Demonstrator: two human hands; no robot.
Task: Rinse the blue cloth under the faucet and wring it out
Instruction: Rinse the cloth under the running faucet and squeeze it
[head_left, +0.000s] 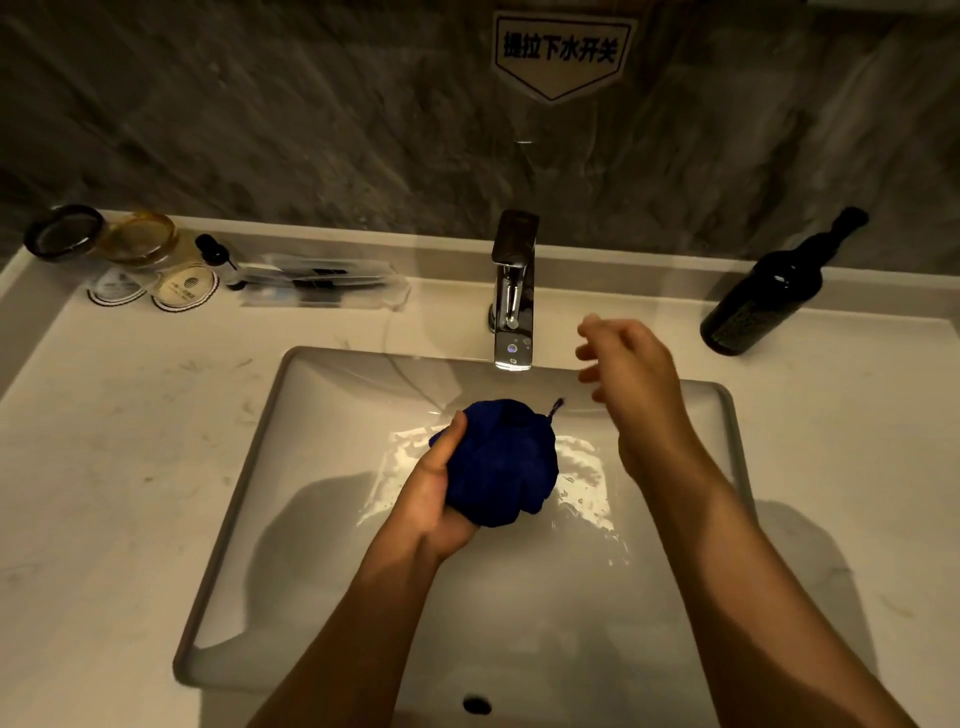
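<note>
The blue cloth (501, 462) is bunched into a ball over the middle of the white sink (249, 499), just below the spout of the chrome faucet (513, 296). My left hand (441, 493) cups it from the left and underneath, thumb on its upper left side. A short loop sticks up from the cloth's top right. My right hand (631, 374) hovers empty to the right of the faucet, fingers spread and blurred. I see no water stream from the spout. The basin's floor is wet.
A dark bottle (763, 296) stands on the counter at the right. At the back left are two jars (104, 239), round coasters (182, 293), a small dropper bottle (218, 257) and packaged toiletries (322, 283). An overflow hole (476, 704) is in the sink's near wall.
</note>
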